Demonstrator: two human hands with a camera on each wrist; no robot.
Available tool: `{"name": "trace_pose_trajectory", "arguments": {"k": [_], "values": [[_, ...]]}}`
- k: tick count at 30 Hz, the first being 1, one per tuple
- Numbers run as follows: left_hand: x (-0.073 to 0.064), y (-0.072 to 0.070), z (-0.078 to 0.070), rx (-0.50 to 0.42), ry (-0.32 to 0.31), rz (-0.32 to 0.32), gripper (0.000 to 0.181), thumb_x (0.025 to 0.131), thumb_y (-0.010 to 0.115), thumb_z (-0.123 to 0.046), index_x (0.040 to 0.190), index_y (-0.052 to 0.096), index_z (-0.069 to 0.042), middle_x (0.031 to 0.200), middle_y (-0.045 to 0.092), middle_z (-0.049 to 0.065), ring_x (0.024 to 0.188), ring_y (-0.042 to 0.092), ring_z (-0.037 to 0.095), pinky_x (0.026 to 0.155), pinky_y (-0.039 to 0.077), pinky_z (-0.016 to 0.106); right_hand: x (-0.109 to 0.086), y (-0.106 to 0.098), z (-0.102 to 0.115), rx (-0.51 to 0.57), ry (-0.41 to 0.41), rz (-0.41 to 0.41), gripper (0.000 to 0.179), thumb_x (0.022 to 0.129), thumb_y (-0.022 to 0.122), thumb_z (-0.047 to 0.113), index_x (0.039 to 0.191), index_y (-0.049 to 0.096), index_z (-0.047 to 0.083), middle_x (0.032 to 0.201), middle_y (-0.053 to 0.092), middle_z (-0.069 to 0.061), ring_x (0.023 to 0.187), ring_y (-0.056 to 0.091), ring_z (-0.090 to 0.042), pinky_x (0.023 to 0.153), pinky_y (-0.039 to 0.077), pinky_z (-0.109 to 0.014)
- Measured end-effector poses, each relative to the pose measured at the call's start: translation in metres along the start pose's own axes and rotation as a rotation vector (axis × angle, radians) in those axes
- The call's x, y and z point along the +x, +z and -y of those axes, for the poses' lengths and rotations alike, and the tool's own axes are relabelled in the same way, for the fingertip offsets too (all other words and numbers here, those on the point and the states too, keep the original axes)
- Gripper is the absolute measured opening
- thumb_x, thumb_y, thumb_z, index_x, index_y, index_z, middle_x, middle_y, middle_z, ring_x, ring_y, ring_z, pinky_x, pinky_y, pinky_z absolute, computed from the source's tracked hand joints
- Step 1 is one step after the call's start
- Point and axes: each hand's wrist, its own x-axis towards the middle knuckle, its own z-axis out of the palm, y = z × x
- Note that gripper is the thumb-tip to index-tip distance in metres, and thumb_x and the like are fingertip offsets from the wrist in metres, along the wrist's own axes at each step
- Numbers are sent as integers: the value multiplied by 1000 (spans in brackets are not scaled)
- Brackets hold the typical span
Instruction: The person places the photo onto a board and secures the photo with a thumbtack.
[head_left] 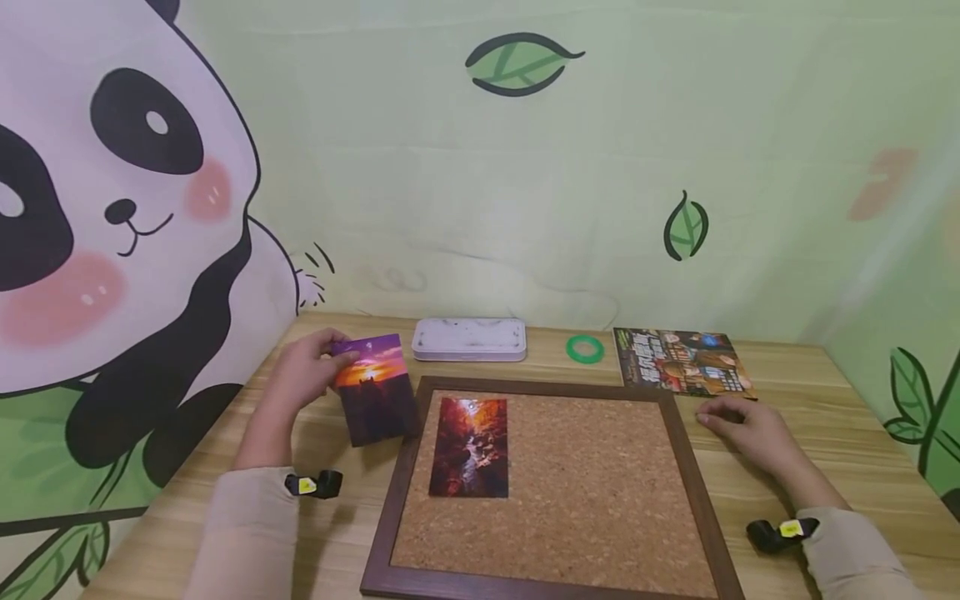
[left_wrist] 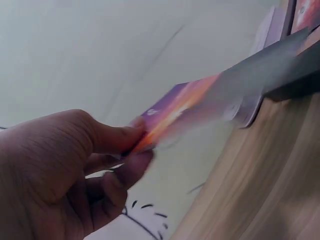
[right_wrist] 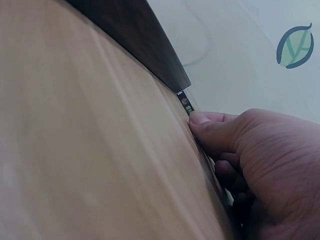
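Note:
At the left of the head view, my left hand (head_left: pixel 302 375) pinches a picture card (head_left: pixel 377 392) by its upper left corner, between thumb and fingers. The card shows a purple and orange sunset above a dark lower half, and it is tilted, its lower right corner overlapping the frame of a corkboard (head_left: pixel 592 492). Up close in the left wrist view, the card (left_wrist: pixel 187 100) sticks out from the thumb. A second card (head_left: pixel 469 448), with a red forest stream, lies on the corkboard's upper left. My right hand (head_left: pixel 757 437) rests on the table right of the board, fingers loosely curled, holding nothing.
Along the back of the wooden table (head_left: pixel 810 400) lie a white tin case (head_left: pixel 470 342), a green tape roll (head_left: pixel 585 349) and an illustrated booklet (head_left: pixel 684 364) close to my right fingers. A wall cloth with a panda (head_left: pixel 150 250) stands behind. The corkboard has a dark wooden frame.

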Motion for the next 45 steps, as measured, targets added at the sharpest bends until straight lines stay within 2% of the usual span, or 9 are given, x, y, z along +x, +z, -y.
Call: {"name": "trace_pose_trajectory", "arguments": {"k": [5, 9, 14, 17, 22, 29, 33, 37, 45], "values": [[2, 16, -14, -67, 33, -41, 31, 97, 69, -27, 118, 64, -5, 114, 67, 22, 63, 64, 23, 57, 52, 33, 1, 1, 2, -25, -43, -39, 26, 100, 63, 31, 107, 72, 8, 106, 72, -12, 102, 62, -31, 84, 47, -48], [3, 35, -33, -138, 72, 39, 28, 98, 67, -20, 120, 62, -3, 112, 66, 22, 62, 65, 23, 59, 57, 40, 3, 2, 5, -15, -45, -58, 24, 102, 61, 28, 108, 70, 7, 107, 70, -15, 105, 61, -36, 86, 46, -53], [-2, 65, -68, -195, 139, 168, 27, 98, 62, -7, 125, 59, -2, 114, 65, 23, 64, 67, 24, 64, 58, 50, 3, 4, 7, 0, -13, -75, 23, 101, 62, 26, 106, 70, 5, 107, 70, -16, 104, 61, -37, 86, 45, -53], [-7, 83, -91, -185, 198, 220, 28, 98, 60, -3, 125, 59, -3, 114, 65, 23, 65, 67, 27, 62, 57, 50, 2, 6, 8, 14, -15, -78, 22, 100, 64, 26, 104, 72, 6, 104, 71, -14, 101, 62, -33, 84, 46, -50], [-10, 113, -124, -134, 296, 243, 25, 96, 63, -3, 120, 63, -4, 109, 68, 17, 70, 66, 23, 63, 57, 41, 3, 9, 7, 26, -32, -90, 22, 98, 67, 28, 103, 73, 7, 101, 72, -10, 95, 62, -25, 80, 47, -43], [-12, 146, -161, -187, 307, 358, 28, 97, 64, -5, 124, 62, -5, 108, 66, 15, 64, 69, 29, 61, 58, 44, 7, 15, 7, 60, 1, -92, 27, 99, 65, 31, 106, 73, 7, 104, 72, -12, 101, 63, -28, 84, 47, -44], [-10, 161, -166, -152, 291, 364, 28, 96, 66, -6, 123, 63, -6, 103, 65, 13, 66, 69, 30, 58, 57, 39, 14, 18, 13, 109, -10, -85, 27, 99, 65, 33, 105, 73, 7, 104, 72, -11, 100, 63, -27, 84, 47, -44], [-6, 178, -157, -95, 267, 360, 29, 95, 68, -6, 124, 64, -5, 99, 65, 10, 64, 67, 23, 56, 55, 31, 18, 19, 19, 141, -3, -85, 29, 99, 65, 35, 105, 74, 8, 104, 73, -10, 98, 64, -24, 82, 48, -41], [-6, 201, -144, 174, 331, 309, 28, 93, 71, -18, 120, 69, -12, 98, 68, 1, 85, 61, 17, 80, 52, 36, 10, 21, 18, 155, 38, -117, 28, 98, 67, 33, 105, 73, 7, 104, 73, -10, 99, 64, -25, 83, 48, -41]]}}
